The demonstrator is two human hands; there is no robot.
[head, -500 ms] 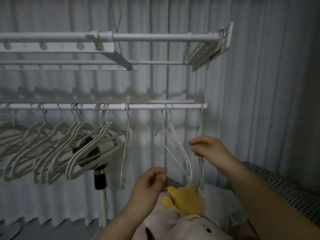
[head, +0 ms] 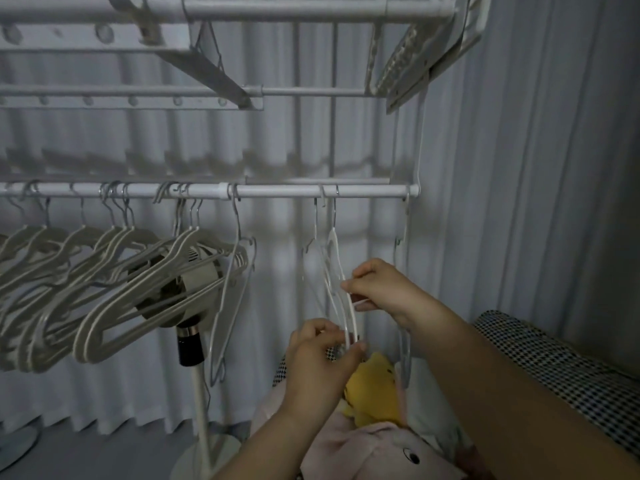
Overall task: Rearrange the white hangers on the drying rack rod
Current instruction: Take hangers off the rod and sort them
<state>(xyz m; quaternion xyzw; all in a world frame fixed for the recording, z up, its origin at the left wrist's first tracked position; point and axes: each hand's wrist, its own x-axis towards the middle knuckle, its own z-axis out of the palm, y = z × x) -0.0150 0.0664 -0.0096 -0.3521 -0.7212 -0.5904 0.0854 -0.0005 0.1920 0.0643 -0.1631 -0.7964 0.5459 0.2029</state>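
Rod: the white horizontal metal rod is carrying every hanger.
Hangers: two thin white plastic hangers are hanging right of centre, well apart from the bunched white hangers at left.
Left hand: its fingers are curling round the pair's lower ends.
Right hand: its fingers are pinching the pair's sloping arms higher up.
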